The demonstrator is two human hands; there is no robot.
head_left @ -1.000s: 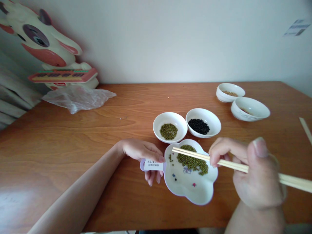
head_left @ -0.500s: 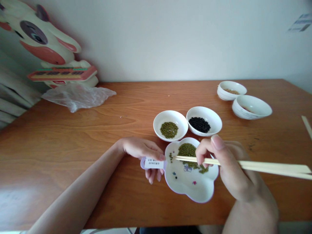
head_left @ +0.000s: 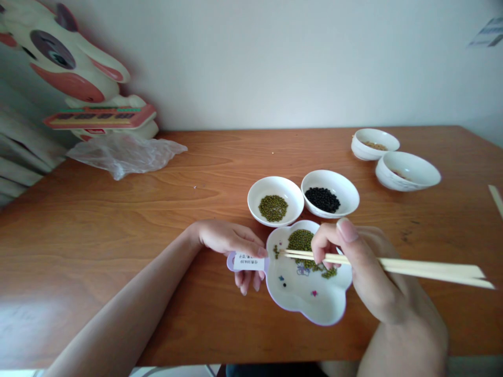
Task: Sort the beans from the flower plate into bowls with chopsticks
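My left hand pinches the labelled handle of a white flower-shaped dish near the table's front edge. The dish holds a heap of green mung beans, a few stray green beans and one or two black beans. My right hand is closed on a pair of wooden chopsticks. Their tips lie low over the dish's left part, beside the green heap. Just behind the dish stand a small white bowl of green beans and a small white bowl of black beans.
Two more white bowls stand at the back right of the wooden table. A crumpled clear plastic bag and a cartoon cow figure are at the back left. Another pale stick lies at the right edge.
My right hand came down and forward, lowering the chopsticks from above the dish to just over its beans. The left hand kept its hold on the handle.
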